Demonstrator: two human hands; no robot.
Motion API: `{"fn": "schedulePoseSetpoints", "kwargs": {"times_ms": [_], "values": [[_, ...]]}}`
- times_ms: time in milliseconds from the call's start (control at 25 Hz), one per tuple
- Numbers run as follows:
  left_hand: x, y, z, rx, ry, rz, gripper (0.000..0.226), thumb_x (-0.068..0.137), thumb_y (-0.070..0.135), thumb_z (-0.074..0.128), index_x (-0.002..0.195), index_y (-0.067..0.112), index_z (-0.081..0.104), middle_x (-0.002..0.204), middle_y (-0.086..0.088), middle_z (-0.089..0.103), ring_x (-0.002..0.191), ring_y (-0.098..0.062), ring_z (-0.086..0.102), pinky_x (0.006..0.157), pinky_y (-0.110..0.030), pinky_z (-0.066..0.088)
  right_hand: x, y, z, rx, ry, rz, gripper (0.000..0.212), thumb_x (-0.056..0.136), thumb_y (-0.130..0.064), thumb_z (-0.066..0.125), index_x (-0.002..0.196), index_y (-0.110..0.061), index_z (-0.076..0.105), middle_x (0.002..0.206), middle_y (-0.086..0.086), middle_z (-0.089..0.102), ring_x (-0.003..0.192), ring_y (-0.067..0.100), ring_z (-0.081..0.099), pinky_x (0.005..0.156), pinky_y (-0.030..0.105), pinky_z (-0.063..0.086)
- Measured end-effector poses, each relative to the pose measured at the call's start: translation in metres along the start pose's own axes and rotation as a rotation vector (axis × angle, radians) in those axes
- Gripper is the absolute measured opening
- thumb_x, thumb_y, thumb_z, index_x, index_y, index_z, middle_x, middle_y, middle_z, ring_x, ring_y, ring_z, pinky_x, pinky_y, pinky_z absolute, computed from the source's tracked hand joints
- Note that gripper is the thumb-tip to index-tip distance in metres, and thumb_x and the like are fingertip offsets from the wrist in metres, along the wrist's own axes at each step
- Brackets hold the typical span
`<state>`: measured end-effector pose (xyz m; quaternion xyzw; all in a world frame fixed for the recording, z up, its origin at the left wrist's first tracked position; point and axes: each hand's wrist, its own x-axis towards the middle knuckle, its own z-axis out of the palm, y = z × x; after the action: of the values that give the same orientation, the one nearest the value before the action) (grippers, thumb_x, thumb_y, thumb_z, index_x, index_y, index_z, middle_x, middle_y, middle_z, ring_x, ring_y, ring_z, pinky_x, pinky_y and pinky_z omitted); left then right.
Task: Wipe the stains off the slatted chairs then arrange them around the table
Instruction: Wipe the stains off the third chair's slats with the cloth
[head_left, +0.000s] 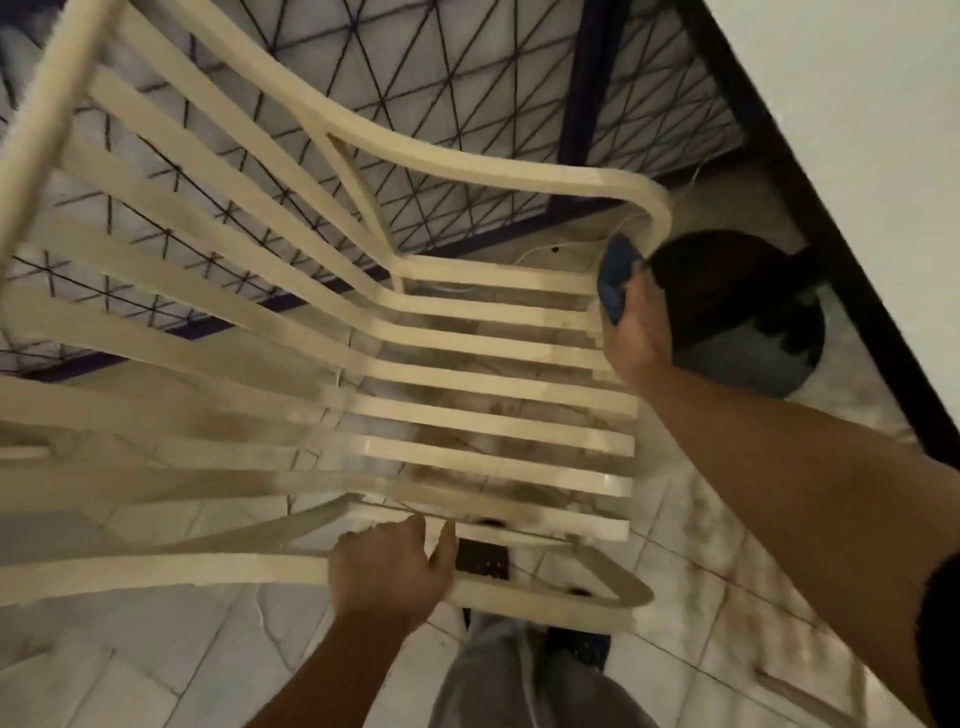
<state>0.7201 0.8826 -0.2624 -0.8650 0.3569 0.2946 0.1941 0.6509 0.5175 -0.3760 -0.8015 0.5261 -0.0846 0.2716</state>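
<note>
I hold chair (493, 421) armrest, left hand (387, 569) fingers clenched | right hand (636, 332) grasps blue cloth (615, 283) at far armrest — rub firmly along slats.

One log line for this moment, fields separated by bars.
left hand: grips near armrest | right hand: holds blue cloth at far armrest | chair seat slats: stained

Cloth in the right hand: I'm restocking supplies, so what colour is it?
The cloth is blue, gripped in the right hand; the head view shows it.

Pale tiled floor (130, 675), dark lattice grille (467, 78)
</note>
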Motion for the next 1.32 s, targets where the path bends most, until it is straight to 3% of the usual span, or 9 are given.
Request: {"fn": "schedulePoseSetpoints", "kwargs": {"times_ms": [120, 280, 520, 640, 760, 880, 1000, 1120, 1320], "values": [[0.009, 0.0, 0.001, -0.022, -0.009, -0.008, 0.07, 0.093, 0.075, 0.016, 0.086, 0.025, 0.066, 0.068, 0.008, 0.06, 0.063, -0.011, 0.056, 0.067, -0.029, 0.047, 0.008, -0.009, 0.057, -0.209, -0.279, -0.073, 0.071, 0.099, -0.016, 0.057, 0.158, -0.005, 0.02, 0.166, 0.02, 0.018, 0.152, 0.038, 0.019, 0.123, 0.049, 0.019], [0.013, 0.0, 0.005, -0.034, -0.027, -0.008, 0.068, 0.095, 0.072, 0.021, 0.088, 0.023, 0.068, 0.074, 0.007, 0.062, 0.069, -0.013, 0.06, 0.073, -0.03, 0.052, -0.066, -0.025, 0.11, -0.243, -0.297, -0.209, 0.076, 0.097, -0.008, 0.055, 0.159, 0.0, 0.014, 0.169, 0.015, 0.009, 0.157, 0.031, 0.005, 0.128, 0.043, 0.0], [0.013, 0.001, -0.001, -0.089, -0.05, -0.063, 0.067, 0.097, 0.07, 0.021, 0.093, 0.023, 0.068, 0.073, 0.007, 0.055, 0.072, -0.015, 0.059, 0.068, -0.03, 0.045, -0.167, -0.063, 0.127, 0.291, -0.637, 0.005, 0.044, 0.1, -0.035, 0.061, 0.138, -0.015, 0.052, 0.127, 0.001, 0.06, 0.118, 0.012, 0.054, 0.098, 0.033, 0.043], [0.013, 0.002, -0.001, -0.107, -0.002, -0.091, 0.079, 0.095, 0.075, 0.009, 0.088, 0.025, 0.069, 0.07, 0.01, 0.059, 0.067, -0.011, 0.06, 0.073, -0.03, 0.052, -0.169, -0.056, 0.094, 0.584, -0.592, 0.047, 0.018, 0.101, -0.023, 0.063, 0.117, -0.021, 0.055, 0.097, 0.002, 0.068, 0.081, 0.003, 0.065, 0.073, 0.029, 0.049], [0.012, 0.003, -0.001, -0.121, 0.008, -0.073, 0.082, 0.094, 0.076, 0.005, 0.085, 0.025, 0.069, 0.066, 0.01, 0.057, 0.062, -0.009, 0.057, 0.073, -0.031, 0.054, -0.138, -0.044, 0.038, 0.905, -0.299, 0.305, 0.027, 0.103, -0.035, 0.058, 0.128, -0.023, 0.056, 0.103, -0.007, 0.07, 0.091, 0.009, 0.067, 0.082, 0.031, 0.056], [0.011, 0.003, -0.003, -0.111, 0.026, -0.058, 0.081, 0.095, 0.075, 0.007, 0.086, 0.025, 0.069, 0.067, 0.01, 0.058, 0.062, -0.007, 0.057, 0.07, -0.028, 0.052, -0.095, -0.023, -0.006, 0.628, 0.019, 0.347, 0.054, 0.095, -0.057, 0.055, 0.128, -0.015, 0.059, 0.107, -0.004, 0.067, 0.1, 0.018, 0.066, 0.095, 0.039, 0.053], [0.012, 0.001, -0.002, -0.098, 0.026, -0.047, 0.076, 0.096, 0.073, 0.01, 0.087, 0.025, 0.068, 0.069, 0.01, 0.059, 0.063, -0.007, 0.057, 0.071, -0.029, 0.051, -0.056, 0.004, -0.003, 0.48, 0.19, 0.216, 0.049, 0.104, -0.036, 0.049, 0.151, -0.02, 0.044, 0.149, 0.006, 0.051, 0.139, 0.019, 0.046, 0.116, 0.036, 0.037], [0.012, 0.001, 0.0, -0.096, 0.013, -0.05, 0.072, 0.097, 0.07, 0.014, 0.09, 0.024, 0.069, 0.073, 0.009, 0.062, 0.066, -0.008, 0.059, 0.077, -0.032, 0.051, -0.033, 0.013, 0.05, 0.072, -0.01, 0.032, 0.063, 0.099, -0.011, 0.052, 0.159, -0.012, 0.029, 0.166, 0.015, 0.026, 0.154, 0.029, 0.019, 0.126, 0.05, 0.015], [0.016, 0.002, 0.002, -0.076, -0.009, -0.042, 0.066, 0.097, 0.066, 0.019, 0.087, 0.023, 0.067, 0.073, 0.007, 0.062, 0.067, -0.01, 0.059, 0.079, -0.034, 0.049, -0.065, -0.066, 0.144, -0.293, -0.399, -0.232, 0.076, 0.1, -0.021, 0.054, 0.162, -0.024, 0.012, 0.171, 0.005, 0.001, 0.157, 0.026, -0.007, 0.126, 0.051, -0.005]]}}
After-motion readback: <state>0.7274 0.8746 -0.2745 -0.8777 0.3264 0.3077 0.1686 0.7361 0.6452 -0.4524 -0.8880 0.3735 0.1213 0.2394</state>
